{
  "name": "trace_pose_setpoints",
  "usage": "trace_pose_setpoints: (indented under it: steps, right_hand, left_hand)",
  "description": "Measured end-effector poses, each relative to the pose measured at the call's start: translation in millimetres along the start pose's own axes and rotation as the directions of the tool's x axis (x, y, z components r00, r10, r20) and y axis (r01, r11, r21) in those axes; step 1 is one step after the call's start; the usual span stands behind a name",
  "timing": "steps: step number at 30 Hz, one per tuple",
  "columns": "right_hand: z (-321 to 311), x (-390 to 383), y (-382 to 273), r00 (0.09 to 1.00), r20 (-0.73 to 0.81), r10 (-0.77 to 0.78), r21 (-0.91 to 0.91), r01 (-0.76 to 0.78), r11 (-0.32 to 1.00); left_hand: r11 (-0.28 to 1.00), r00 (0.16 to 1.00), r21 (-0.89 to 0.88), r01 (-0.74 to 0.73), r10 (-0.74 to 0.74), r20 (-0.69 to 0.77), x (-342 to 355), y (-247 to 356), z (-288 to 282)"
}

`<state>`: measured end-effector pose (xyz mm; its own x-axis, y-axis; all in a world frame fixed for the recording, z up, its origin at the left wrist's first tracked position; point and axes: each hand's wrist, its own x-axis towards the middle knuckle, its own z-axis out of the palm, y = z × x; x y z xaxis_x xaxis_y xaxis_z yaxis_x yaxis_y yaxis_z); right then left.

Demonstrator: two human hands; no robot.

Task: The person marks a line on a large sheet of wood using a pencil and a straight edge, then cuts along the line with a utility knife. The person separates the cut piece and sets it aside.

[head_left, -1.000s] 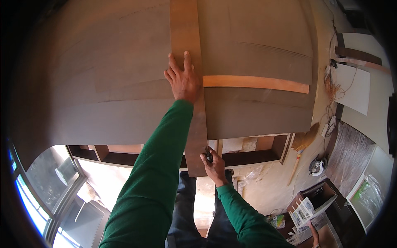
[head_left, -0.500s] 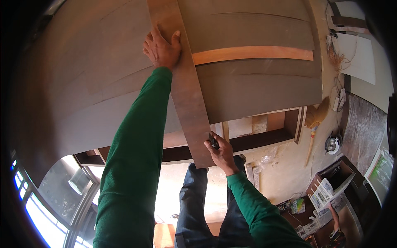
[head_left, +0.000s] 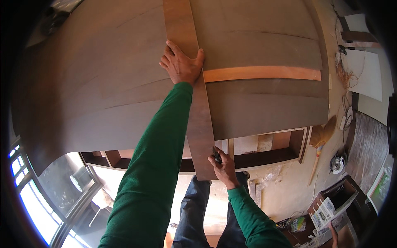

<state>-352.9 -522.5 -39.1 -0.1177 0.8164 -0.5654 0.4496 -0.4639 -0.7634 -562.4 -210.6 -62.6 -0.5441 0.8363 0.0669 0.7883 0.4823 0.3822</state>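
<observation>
A long brown board [head_left: 201,120] lies like a straightedge across a large, thin dark sheet [head_left: 264,105], its near end jutting past the sheet's edge. My left hand [head_left: 182,64] presses flat on the board with fingers spread, its thumb at the right edge. In my right hand [head_left: 224,169] is a small black-handled utility knife [head_left: 217,156], held against the board's right side just below the sheet's near edge. The fingers hide most of the knife, and its blade is hard to make out. An orange-brown wood strip [head_left: 262,73] lies on the sheet, meeting the board's right edge.
Beneath the sheet, an open wooden frame [head_left: 264,159] with compartments shows. To the right are a broom [head_left: 317,151], a circular power tool [head_left: 337,164] and loose cords [head_left: 346,78]. Another person's hand [head_left: 333,235] is near newspaper [head_left: 324,213] at lower right. A window stands at lower left.
The whole view has shifted, so the scene sits lower and slightly to the right. Both hands keep nearly the same places on the board, and the knife stays in my right hand.
</observation>
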Motion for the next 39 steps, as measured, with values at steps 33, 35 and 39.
trace_pose_setpoints:
  steps: [33,35,39]
  right_hand:
    - [-5.5,-0.7,0.5,1.0,0.019,-0.002,0.036,0.002,0.999]
    - [-6.9,-0.2,-2.3,1.0,0.023,0.009,0.025,-0.01,1.0]
    - [-7.9,-1.6,-1.4,0.997,0.061,0.052,0.052,-0.055,0.997]
  left_hand:
    - [1.0,0.999,0.012,0.021,-0.022,0.029,-1.7,8.0,0.5]
    - [1.0,0.999,-0.005,0.022,-0.022,0.037,-1.6,7.5,1.3]
    - [1.0,1.0,0.003,0.007,-0.007,-0.021,-3.8,5.1,7.1]
